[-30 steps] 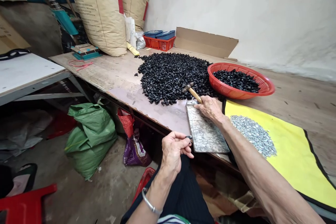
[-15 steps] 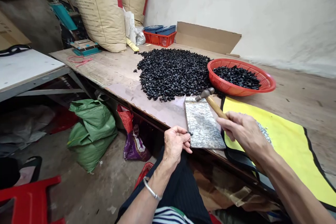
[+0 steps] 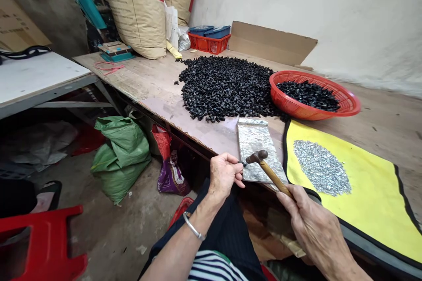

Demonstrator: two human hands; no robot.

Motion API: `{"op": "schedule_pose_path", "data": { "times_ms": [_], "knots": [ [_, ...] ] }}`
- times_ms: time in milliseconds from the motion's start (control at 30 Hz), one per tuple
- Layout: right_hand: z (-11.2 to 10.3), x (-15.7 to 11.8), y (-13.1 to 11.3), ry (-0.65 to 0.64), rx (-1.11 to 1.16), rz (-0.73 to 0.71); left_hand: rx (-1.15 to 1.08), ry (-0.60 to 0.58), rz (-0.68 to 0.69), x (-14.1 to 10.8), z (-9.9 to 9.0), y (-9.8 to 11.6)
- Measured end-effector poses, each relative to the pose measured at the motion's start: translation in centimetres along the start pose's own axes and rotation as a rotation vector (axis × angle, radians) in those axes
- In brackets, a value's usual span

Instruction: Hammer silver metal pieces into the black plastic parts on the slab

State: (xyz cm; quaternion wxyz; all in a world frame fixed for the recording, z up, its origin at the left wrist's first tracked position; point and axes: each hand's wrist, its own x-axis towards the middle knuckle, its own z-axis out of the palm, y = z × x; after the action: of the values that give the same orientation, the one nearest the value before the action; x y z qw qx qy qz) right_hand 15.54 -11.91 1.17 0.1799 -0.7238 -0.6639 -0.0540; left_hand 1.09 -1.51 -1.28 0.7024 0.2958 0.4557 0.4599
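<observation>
Pinched in my left hand (image 3: 224, 174) is a small black part (image 3: 243, 163), at the left edge of a worn metal plate (image 3: 260, 142). My right hand (image 3: 308, 215) is closed round the wooden handle of a hammer (image 3: 273, 174). The hammer's head is low over the plate, right beside the black part; whether they touch I cannot tell. Behind the plate lies a large pile of black parts (image 3: 224, 85). More black parts fill a red basket (image 3: 349, 99) at its right. Small silvery pieces (image 3: 321, 167) lie on a yellow cloth (image 3: 369, 202) with black edging.
Large sacks (image 3: 136, 9) stand at the back left, near a red crate (image 3: 211, 45) with blue trays. Cardboard (image 3: 272, 43) leans on the wall. Below the table's left edge are a green sack (image 3: 121, 156), a purple bag (image 3: 171, 175) and a red stool (image 3: 42, 246).
The hammer has come down and towards me, its head now beside the black part. My right hand has moved lower, uncovering the silvery pieces. The view has shifted slightly right.
</observation>
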Motion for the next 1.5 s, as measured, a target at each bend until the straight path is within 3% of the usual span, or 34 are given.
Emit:
{"op": "schedule_pose_path", "data": {
  "times_ms": [133,500,667,833,1000,1100,1300,1500],
  "knots": [
    [0.2,0.0,-0.2,0.065,-0.137,-0.071,0.025,0.001,0.011,0.2,-0.1,0.0],
    [-0.5,0.9,-1.2,0.231,-0.235,-0.243,0.03,-0.016,0.013,0.5,-0.2,0.0],
    [-1.4,0.7,-1.4,0.232,-0.25,-0.257,0.034,-0.029,0.013,0.6,-0.3,-0.1],
    [-1.8,0.2,-2.0,0.235,-0.175,-0.14,0.042,-0.033,0.016,0.7,-0.4,-0.2],
    [-1.5,0.2,-1.0,0.087,-0.434,-0.354,0.038,-0.028,0.01,0.8,-0.3,0.0],
    [-2.5,0.1,0.2,0.099,-0.404,-0.431,0.031,-0.028,0.005,0.7,-0.2,0.1],
    [-2.3,-0.2,-0.6,0.171,-0.252,-0.316,0.013,-0.032,0.008,0.6,-0.3,0.2],
    [-1.1,-0.8,-0.7,0.136,-0.051,-0.143,-0.005,-0.034,0.015,0.7,-0.4,-0.1]
  ]
}}
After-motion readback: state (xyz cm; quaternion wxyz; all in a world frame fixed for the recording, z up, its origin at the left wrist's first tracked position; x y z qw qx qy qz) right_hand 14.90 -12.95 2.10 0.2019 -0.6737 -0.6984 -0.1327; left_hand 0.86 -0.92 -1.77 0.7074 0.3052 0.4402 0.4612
